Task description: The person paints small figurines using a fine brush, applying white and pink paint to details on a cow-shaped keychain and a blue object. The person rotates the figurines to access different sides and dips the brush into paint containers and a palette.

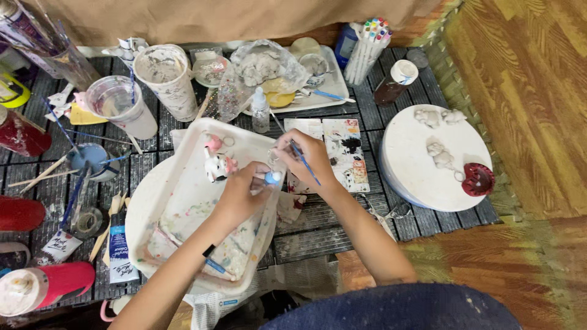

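Painting in hand: left hand (239, 197) pinched shut on a small blue-topped piece (273, 178), held over the right edge of the white tray (183, 208). Right hand (306, 156) closed around a thin blue brush (304, 162), tip just beside the piece. Likely calls next for steady, light strokes, keeping clear of the 2 painted figurines (217, 160) near the tray's far edge.
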